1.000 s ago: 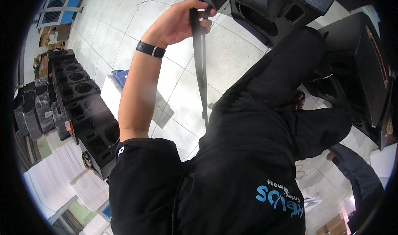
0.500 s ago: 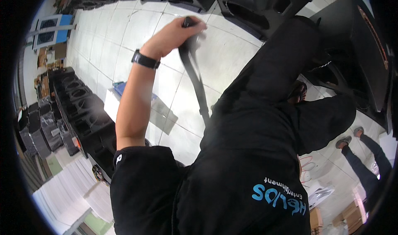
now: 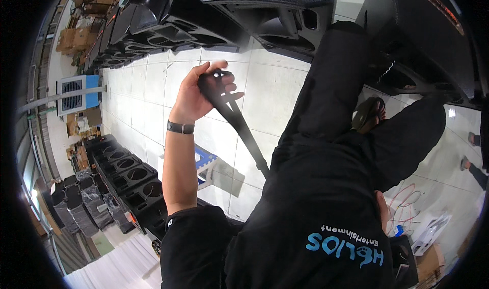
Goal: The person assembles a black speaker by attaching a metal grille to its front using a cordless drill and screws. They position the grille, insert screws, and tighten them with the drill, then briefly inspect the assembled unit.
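In the head view my left hand point(image 3: 196, 93) is raised over the tiled floor at the upper left, a dark watch band round its wrist. A black strap point(image 3: 237, 123) lies across its palm, looped at the top end, the fingers loosely bent around and behind it. From there the strap runs down to my black clothes at the waist. My right hand point(image 3: 382, 207) shows only as a strip of skin at the right side of my shirt; its fingers are hidden. Close to my knees stands a black speaker cabinet point(image 3: 275, 21).
Another large black cabinet point(image 3: 433, 39) stands at the upper right beside my legs. A blue and white stool point(image 3: 205, 161) is next to my left forearm. Rows of black cabinets point(image 3: 127, 169) line the left. Red cables point(image 3: 405, 200) lie on the floor at right, near a person's feet point(image 3: 465, 162).
My left hand has turned its palm into view and loosened its fingers around the strap, and sits lower in the picture. The view has shifted, showing more of the cabinets at the top.
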Demonstrator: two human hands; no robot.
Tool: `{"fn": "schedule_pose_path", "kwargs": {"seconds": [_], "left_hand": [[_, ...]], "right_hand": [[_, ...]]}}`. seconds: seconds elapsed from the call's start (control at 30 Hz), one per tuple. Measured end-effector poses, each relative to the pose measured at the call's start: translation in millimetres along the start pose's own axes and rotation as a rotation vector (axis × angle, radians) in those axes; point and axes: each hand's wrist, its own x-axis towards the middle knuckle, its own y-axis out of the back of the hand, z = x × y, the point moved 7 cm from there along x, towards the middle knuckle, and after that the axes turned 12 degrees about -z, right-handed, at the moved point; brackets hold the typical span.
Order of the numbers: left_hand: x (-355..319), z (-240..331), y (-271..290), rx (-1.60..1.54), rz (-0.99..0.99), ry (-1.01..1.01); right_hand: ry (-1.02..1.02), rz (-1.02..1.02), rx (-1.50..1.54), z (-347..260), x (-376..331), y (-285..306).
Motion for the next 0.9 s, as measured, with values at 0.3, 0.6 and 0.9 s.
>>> {"fn": "schedule_pose_path", "kwargs": {"seconds": [0.3,0.6,0.9], "left_hand": [[12.4,18.9,-7.8,0.483,0.054,-0.047],[57.5,-19.6,-1.8,0.335,0.134,-0.106],[80.3,36.1,-5.5,0.23,0.267,-0.376]], "right_hand": [[0.057,-0.016,0.052,12.1,15.5,25.9],[0.045,-0.023,-0.005,6.8,14.7,22.2],[0.072,0.032,0.035,30.1,17.9,64.4]]}}
